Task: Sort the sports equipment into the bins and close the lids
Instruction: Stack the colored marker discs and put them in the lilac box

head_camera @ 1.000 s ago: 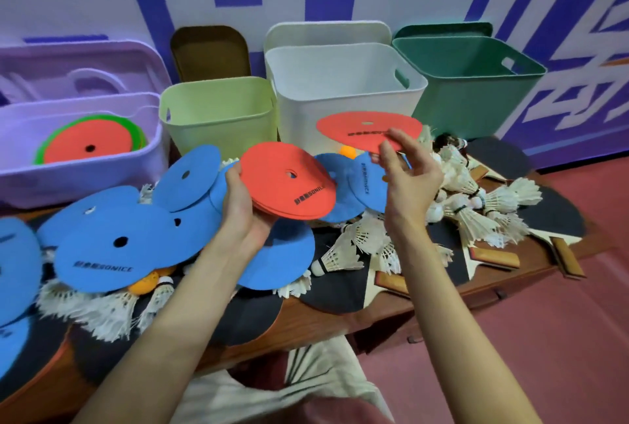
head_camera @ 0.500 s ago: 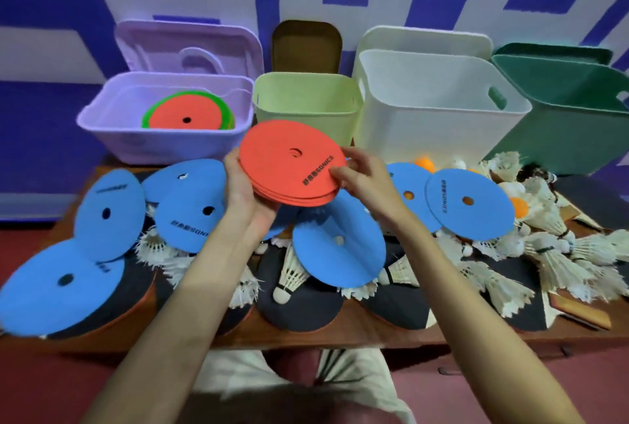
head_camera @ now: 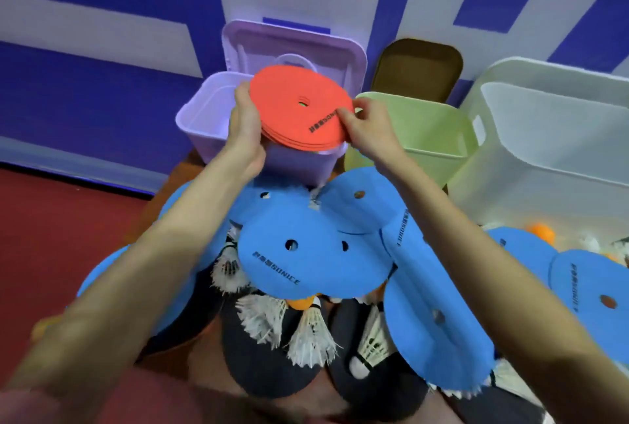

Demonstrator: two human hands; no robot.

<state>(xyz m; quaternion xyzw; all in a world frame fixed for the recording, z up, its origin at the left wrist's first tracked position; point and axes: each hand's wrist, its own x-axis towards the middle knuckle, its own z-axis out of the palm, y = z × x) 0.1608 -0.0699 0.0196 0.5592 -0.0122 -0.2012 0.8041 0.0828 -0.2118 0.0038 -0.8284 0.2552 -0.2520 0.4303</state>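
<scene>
Both hands are up over the lilac bin (head_camera: 204,124) with a stack of red discs (head_camera: 299,110) held between them. The left hand (head_camera: 243,130) clamps the stack's left edge, thumb on top near the rim and the other fingers curled underneath, hidden by the discs. The right hand (head_camera: 369,127) pinches the right edge, fingertips (head_camera: 343,113) pressing on the top face just beside the black lettering. So the stack sits between the two hands, gripped at opposite rims.

The discs are round, so no long axis to call; the flat faces tilt toward the camera, near edge lower than far edge, with the centre hole facing up and the layered edges fanned slightly along the near side. The stack hangs above the bin's opening, overlapping its front rim, and its hinged lid (head_camera: 292,45) stands open against the wall behind.

To the right stand the pale green bin (head_camera: 429,137) and the white bin (head_camera: 551,137), both open. Below the forearms the table is heaped with blue discs (head_camera: 313,260), white shuttlecocks (head_camera: 265,321), an orange ball (head_camera: 541,231) and dark paddles (head_camera: 269,372).
</scene>
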